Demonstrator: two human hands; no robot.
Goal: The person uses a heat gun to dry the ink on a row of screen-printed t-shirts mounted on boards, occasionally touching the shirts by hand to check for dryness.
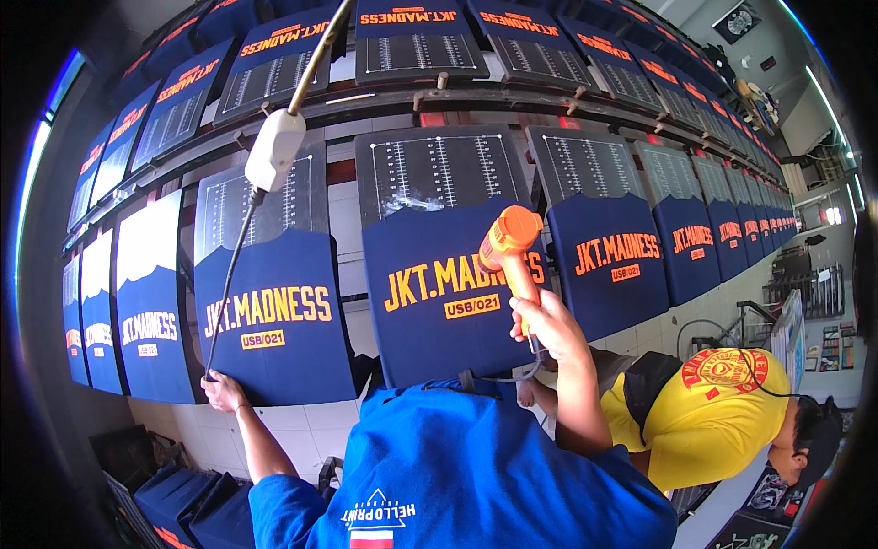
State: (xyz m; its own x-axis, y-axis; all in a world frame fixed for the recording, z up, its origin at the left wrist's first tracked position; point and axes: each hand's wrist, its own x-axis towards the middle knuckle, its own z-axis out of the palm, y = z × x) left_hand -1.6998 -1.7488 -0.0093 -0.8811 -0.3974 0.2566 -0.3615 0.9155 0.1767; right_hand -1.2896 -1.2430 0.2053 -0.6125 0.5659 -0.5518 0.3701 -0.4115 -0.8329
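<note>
My right hand (552, 328) grips the handle of an orange hair dryer (509, 233), raised over a navy T-shirt (402, 343) with orange lettering. This shirt is stretched on a dark board (398, 174) with white measuring marks. At the left, my left hand (225, 393) is closed on a thin black power cord (240, 247), beside the lower edge of another printed navy shirt (302, 366). That cord runs up to a white plug connector (276, 146), which hangs from a pale cable. A dark cord trails from the dryer's handle.
Rows of boards with printed navy shirts stretch left, right and across a dark rail (384, 99). A person in a yellow shirt (722, 412) bends over at my right. Folded dark cloth (178, 499) lies in a container at lower left.
</note>
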